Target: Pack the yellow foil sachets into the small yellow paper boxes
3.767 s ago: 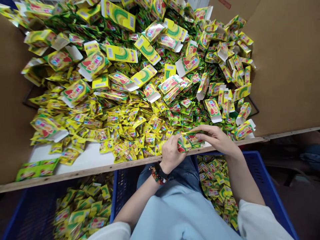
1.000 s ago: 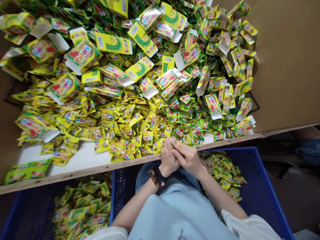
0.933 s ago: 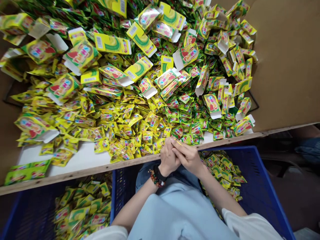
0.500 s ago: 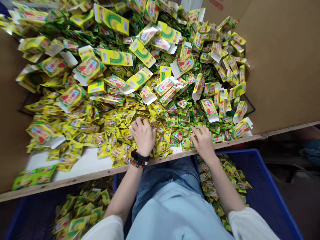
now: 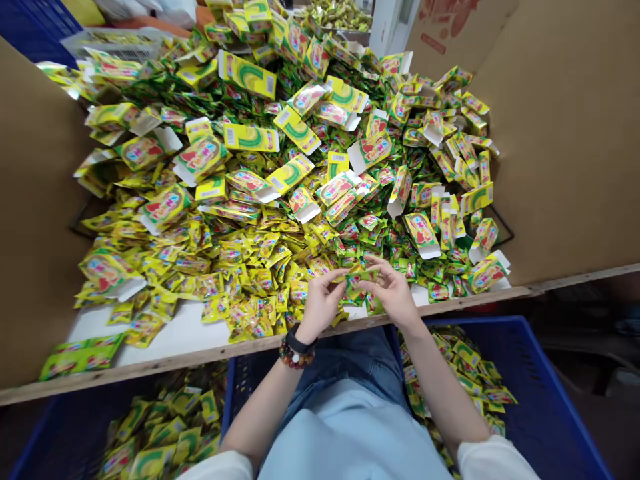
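Observation:
My left hand [image 5: 321, 305], with a dark band and a beaded bracelet at the wrist, is closed with its thumb and forefinger on the left end of a small green candy packet [image 5: 356, 277]. The right end of it lies between the thumb and fingers of my right hand [image 5: 395, 297]. Both hands are close together above the table's front edge. Just left of them spreads a heap of small yellow packets [image 5: 255, 320]. More green packets [image 5: 400, 267] lie behind and to the right. Whether the fingers hold more than one packet I cannot tell.
Open-ended printed boxes [image 5: 423, 233] lie over the pile. Cardboard walls [image 5: 565, 153] stand on both sides. Below the wooden table edge [image 5: 190, 355] are blue crates [image 5: 545, 393] with filled boxes. A flat green strip [image 5: 83, 355] lies at the front left corner.
My hands have come together from resting apart on the pile, the left moving right and toward me. A green packet is now between them. The view has tilted up slightly.

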A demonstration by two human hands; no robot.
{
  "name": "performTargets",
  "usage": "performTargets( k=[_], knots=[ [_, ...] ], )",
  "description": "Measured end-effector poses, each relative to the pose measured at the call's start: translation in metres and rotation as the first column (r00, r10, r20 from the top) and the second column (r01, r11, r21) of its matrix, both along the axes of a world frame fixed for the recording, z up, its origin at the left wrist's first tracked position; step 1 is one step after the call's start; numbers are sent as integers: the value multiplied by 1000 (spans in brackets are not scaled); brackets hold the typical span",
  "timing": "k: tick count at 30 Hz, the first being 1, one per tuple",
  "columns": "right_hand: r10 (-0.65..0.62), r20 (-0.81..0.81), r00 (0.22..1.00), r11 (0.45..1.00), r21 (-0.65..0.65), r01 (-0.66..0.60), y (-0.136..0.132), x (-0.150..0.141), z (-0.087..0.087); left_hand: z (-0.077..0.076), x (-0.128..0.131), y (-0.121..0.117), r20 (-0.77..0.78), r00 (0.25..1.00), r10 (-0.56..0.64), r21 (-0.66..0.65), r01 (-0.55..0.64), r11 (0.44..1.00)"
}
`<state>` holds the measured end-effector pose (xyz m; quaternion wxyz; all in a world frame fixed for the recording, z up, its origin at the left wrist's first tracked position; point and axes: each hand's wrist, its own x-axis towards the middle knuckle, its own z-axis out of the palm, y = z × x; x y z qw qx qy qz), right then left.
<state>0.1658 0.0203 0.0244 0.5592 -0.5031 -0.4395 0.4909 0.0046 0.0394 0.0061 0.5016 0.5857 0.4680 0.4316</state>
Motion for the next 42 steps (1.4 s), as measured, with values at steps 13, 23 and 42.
performTargets(
  k=[13,23,42],
  knots=[
    [-114,19,993,992,-48,115,-15,23,-2,63,-64,159,-801,532,273,491,325,808],
    [-348,-166,923,932,47,360,-28,16,21,90,-59,140,-825,518,225,535,587,608],
    [157,612,775,979,7,-204,-34,27,56,-15,-7,-41,-584,772,250,476,76,876]
  ],
)
